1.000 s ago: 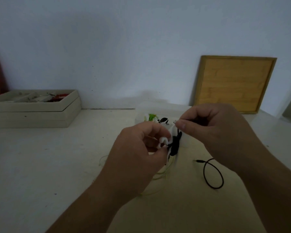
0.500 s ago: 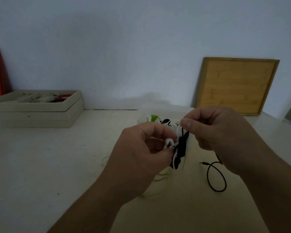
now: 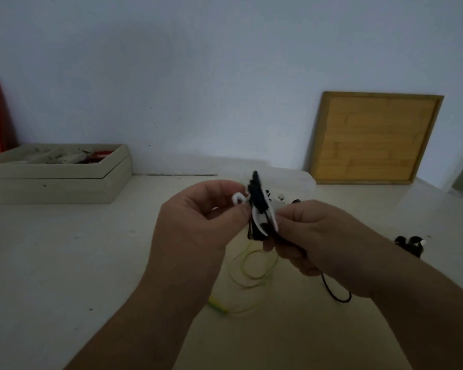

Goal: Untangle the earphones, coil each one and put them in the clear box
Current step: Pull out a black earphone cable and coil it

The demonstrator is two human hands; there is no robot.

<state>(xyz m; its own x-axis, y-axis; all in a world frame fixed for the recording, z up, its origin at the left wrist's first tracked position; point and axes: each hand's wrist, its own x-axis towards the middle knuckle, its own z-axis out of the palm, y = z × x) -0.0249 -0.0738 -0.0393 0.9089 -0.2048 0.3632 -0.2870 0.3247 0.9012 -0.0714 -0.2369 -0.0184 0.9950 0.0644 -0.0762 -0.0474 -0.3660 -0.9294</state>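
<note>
Fingers curled, left hand [image 3: 198,222] and right hand [image 3: 313,236] — raised together — pinch tangled earphones [image 3: 258,209].

A dim pale wall [image 3: 198,76] backs a cream table [image 3: 64,263]; a wooden board [image 3: 374,137] leans against it.

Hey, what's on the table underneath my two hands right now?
A loose yellow-green cable loops there; a black cable loop shows below the right hand. That hand and the left hand hide the rest.
</note>
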